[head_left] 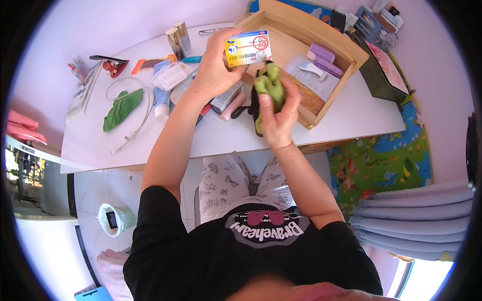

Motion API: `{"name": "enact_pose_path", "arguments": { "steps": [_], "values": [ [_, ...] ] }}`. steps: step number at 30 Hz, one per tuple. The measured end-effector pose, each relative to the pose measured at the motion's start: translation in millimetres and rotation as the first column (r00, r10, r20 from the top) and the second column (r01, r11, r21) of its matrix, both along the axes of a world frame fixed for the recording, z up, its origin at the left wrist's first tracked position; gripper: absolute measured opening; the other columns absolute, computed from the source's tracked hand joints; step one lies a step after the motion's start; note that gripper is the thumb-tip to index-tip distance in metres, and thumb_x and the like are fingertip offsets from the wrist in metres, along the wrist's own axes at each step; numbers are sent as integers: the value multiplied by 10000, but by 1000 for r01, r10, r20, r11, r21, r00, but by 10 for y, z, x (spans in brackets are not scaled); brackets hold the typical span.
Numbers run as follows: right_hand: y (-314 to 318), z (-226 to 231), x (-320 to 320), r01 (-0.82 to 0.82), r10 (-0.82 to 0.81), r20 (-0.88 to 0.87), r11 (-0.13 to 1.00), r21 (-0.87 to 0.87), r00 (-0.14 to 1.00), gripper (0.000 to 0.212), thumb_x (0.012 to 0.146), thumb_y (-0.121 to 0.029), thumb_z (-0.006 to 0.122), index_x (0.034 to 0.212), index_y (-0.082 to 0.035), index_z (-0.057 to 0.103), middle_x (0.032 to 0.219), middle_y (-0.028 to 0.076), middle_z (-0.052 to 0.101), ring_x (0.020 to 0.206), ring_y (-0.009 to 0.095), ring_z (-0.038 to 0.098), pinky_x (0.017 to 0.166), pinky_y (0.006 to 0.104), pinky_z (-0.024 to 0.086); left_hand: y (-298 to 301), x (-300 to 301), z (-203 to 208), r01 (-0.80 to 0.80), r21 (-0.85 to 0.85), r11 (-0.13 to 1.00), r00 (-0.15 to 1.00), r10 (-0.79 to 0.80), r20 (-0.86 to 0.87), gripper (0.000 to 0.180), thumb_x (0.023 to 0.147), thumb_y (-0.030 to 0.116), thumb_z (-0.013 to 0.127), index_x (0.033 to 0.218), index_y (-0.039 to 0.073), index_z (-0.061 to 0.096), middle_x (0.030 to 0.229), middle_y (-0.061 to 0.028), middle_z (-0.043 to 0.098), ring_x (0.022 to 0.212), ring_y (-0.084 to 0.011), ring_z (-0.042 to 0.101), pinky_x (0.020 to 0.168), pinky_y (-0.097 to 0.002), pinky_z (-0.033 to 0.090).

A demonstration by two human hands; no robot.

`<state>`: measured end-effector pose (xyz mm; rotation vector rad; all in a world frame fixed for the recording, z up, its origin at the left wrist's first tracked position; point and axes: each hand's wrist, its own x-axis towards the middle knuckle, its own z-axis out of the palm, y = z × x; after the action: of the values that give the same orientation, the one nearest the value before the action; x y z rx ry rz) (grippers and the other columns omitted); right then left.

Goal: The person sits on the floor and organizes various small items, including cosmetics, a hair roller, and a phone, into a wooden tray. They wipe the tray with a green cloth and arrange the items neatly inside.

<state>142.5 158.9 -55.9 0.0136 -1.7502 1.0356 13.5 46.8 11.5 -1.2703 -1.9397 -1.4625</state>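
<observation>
My left hand (212,69) is closed on a small medicine box (249,49), white and yellow with a blue edge, held up over the desk. Just right of it, my right hand (280,119) grips a bunched green cloth item (271,84) with dark strap-like parts; its exact kind I cannot make out. Both hands are in front of a wooden drawer box (321,113), which lies at a slant on the desk. Inside it are a purple comb-like piece (326,57), a white plastic piece (312,70) and papers. Below the hands lies a pink tube (233,107).
The white desk (170,138) also carries a green cloth (123,109), a white cable (133,134), a blue-and-white tube (161,103), gold-capped bottles (175,42) and a phone on a red stand (113,66). A dark box (384,70) stands right. A bin (115,219) is on the floor.
</observation>
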Motion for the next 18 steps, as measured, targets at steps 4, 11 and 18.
{"name": "enact_pose_path", "arguments": {
  "steps": [4, 11, 18],
  "values": [
    [58, 1, 5, -95, 52, -158, 956, -278, 986, 478, 932, -163, 607, 1303, 1, 354, 1257, 132, 477, 1110, 203, 493, 978, 341, 404, -95, -39, -71, 133, -8, 991, 991, -133, -35, 664, 702, -82, 706, 1289, 80, 441, 1279, -88, 466, 1181, -200, 511, 973, -316, 453],
    [26, 139, 85, -34, 35, 23, 998, -59, 999, 608, 924, -192, 628, 1416, -3, 324, 1330, 126, 462, 1178, 214, 486, 1015, 341, 387, -208, 122, 54, 339, -105, 935, 941, -337, 34, 681, 675, -116, 654, 1296, 122, 503, 1320, -60, 442, 1261, -216, 442, 1066, -355, 378],
    [3, 100, 31, -148, 111, -128, 932, -330, 986, 491, 927, -119, 604, 1352, -14, 382, 1263, 108, 512, 1123, 187, 512, 977, 321, 422, -243, 14, 50, 656, 220, 722, 685, -692, 230, 785, 650, -76, 771, 1342, 61, 427, 1327, -110, 497, 1257, -215, 461, 1082, -362, 367]
  ]
}}
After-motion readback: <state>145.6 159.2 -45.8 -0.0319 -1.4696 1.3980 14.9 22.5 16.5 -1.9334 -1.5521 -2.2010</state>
